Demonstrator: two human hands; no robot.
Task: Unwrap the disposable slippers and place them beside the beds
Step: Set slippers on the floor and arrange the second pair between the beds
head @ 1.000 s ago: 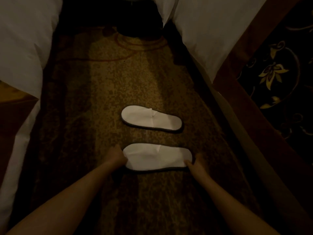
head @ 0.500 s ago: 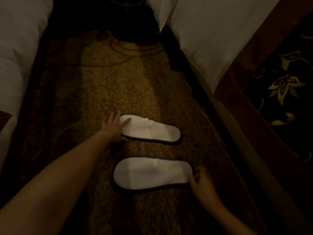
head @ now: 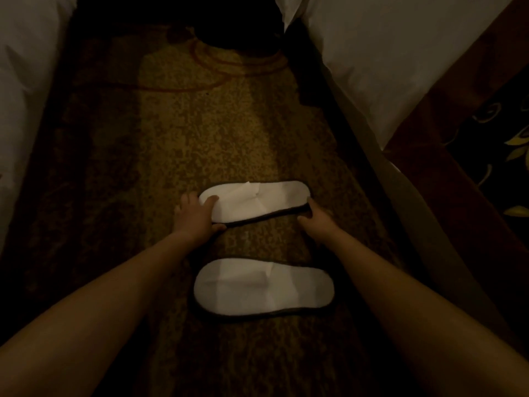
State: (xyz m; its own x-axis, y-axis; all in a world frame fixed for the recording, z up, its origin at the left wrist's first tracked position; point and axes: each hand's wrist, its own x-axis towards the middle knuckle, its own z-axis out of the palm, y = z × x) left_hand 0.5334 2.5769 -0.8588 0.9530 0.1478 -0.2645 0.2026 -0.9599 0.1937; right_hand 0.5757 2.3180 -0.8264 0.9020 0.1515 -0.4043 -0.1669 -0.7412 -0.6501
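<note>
Two flat white disposable slippers lie crosswise on the patterned carpet between two beds. The far slipper (head: 257, 202) has my left hand (head: 197, 216) gripping its left end, thumb under the edge and fingers on top. My right hand (head: 316, 220) holds its right end with the fingertips at the dark sole rim. The near slipper (head: 263, 286) rests alone on the carpet between my forearms, touched by neither hand. No wrapper is visible.
A bed with white linen (head: 386, 61) and a dark red, flower-patterned runner (head: 469, 167) lines the right side. Another white-covered bed (head: 25, 81) stands at the left. The brown-gold carpet (head: 200, 133) runs ahead to a dark object (head: 237, 27) at the far end.
My right hand left the near slipper and moved up to the far slipper's right end. My left hand stays on the far slipper's left end, which now lies straighter.
</note>
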